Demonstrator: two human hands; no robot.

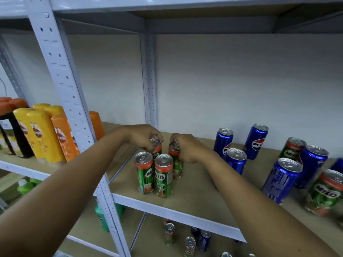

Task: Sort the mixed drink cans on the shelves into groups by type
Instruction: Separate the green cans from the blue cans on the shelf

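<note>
head view, shelf at chest height. my left hand (143,138) grips the top of the rear left milo can (156,147), fingers curled over its rim. my right hand (185,148) grips the upper part of the rear right milo can (176,164), fingers wrapped round its lid and side. both cans stand upright on the middle shelf (194,197), just behind two front milo cans (155,173) that stand upright and touch side by side; the four form a tight cluster near the shelf's left front corner. to the right, well apart from the cluster, three upright pepsi cans (236,143) stand toward the back. farther right, a mixed group (304,164) of blue cans and green milo cans stands together, with one large milo can (325,193) at the right edge near the front. on the lower shelf (148,238), several more cans (187,238) of both kinds stand loosely apart. in the neighbouring bay on the left, yellow and orange bottles (46,134) stand in rows beyond the white upright post (74,112).
</note>
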